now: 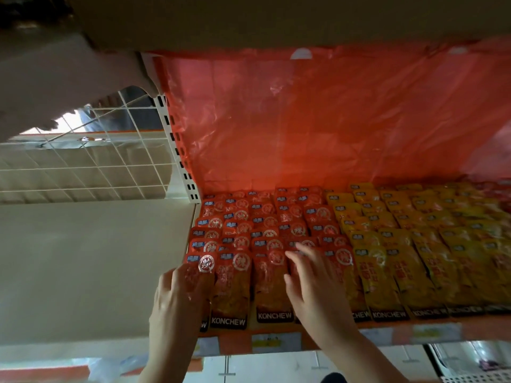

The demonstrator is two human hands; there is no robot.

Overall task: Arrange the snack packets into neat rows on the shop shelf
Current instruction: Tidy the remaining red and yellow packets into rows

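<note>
Head view: looks down onto a shop shelf (276, 340) lined at the back with a crinkled red plastic sheet (304, 120), an upper board overhanging above. Left of it – a plain cream side panel (91, 266), a slotted white upright (179, 150) and a white wire grid (88, 161). Front lip carries price labels (276, 342), blurred beyond reading. Packed in overlapping rows, left to right: red snack packets (262, 225), then yellow snack packets (414, 244), filling the shelf to its front edge. Left hand (179, 297) lies flat, fingers straight, on the nearest left red packet. Right hand (315, 288) – fingers spread and straight – presses on red packets further right.
</note>
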